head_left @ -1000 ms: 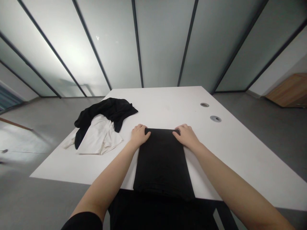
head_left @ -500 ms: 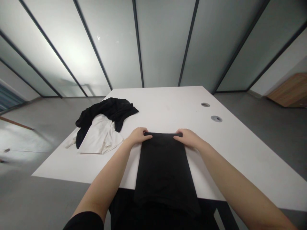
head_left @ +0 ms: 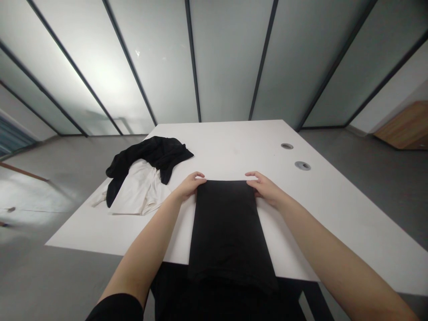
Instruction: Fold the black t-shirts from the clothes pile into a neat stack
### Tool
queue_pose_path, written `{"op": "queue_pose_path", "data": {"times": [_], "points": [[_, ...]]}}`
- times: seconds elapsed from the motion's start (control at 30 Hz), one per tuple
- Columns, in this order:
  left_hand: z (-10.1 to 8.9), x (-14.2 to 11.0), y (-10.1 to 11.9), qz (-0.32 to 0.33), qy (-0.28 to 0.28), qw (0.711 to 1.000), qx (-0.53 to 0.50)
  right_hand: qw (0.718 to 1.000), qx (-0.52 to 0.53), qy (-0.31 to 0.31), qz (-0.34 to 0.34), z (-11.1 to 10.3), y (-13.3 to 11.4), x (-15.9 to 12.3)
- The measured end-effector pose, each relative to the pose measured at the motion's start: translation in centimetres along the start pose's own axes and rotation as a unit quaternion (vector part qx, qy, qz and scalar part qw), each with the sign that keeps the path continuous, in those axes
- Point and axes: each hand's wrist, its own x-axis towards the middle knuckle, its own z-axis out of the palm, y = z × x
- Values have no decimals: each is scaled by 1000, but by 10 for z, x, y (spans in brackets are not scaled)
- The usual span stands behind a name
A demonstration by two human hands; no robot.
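Observation:
A black garment (head_left: pixel 227 227), folded into a long, narrow rectangle, lies flat in front of me. Its near end reaches the table's front edge, where it merges with dark clothing below. My left hand (head_left: pixel 191 185) is at the far left corner, thumb touching the cloth and fingers held apart from it. At the far right corner is my right hand (head_left: pixel 262 187), thumb tip against the edge and index finger stretched out beyond the fabric. Neither hand grips the cloth. What kind of garment it is cannot be made out.
On the left of the white table (head_left: pixel 227 147) lie a crumpled black garment (head_left: pixel 157 151) and a white garment (head_left: pixel 137 191), partly overlapping. Two round cable grommets, the nearer (head_left: pixel 302 166) and the farther (head_left: pixel 286 146), sit at the right. Frosted glass panels (head_left: pixel 227 58) stand behind.
Both hands have loosened from the garment's far edge, with fingers now straightened away from it. That edge lies flat and slightly farther from me. The garments on the left have not moved.

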Motion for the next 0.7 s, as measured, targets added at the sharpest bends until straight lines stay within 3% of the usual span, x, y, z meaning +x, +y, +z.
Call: {"op": "queue_pose_path", "data": {"times": [0.4,0.57,0.7], "points": [[-4,-4,6,-17,-34,998,-59,999,17,-37,7,-1,1,3],[-16,-8,8,-46,-102,992,-58,996,66,-38,35,-7,0,2],[-20,-10,8,-37,-139,988,-62,996,33,-75,20,-14,0,1]]}}
